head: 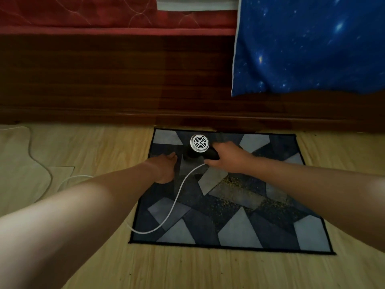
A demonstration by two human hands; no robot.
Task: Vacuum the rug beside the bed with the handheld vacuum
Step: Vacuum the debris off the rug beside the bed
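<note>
Wood floor (187, 272) | one rug (239, 230) | one handheld vacuum (199, 142), right hand (229, 155) curled round it | left hand (164, 167) flat on rug

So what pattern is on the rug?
The rug shows grey and dark-blue geometric patches, black-edged; head view.

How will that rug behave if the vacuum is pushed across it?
The rug looks thin and flat, so probably floppy and light. On the smooth wood-look floor it may slide or bunch; the left hand resting on it beside the vacuum likely steadies it.
</note>
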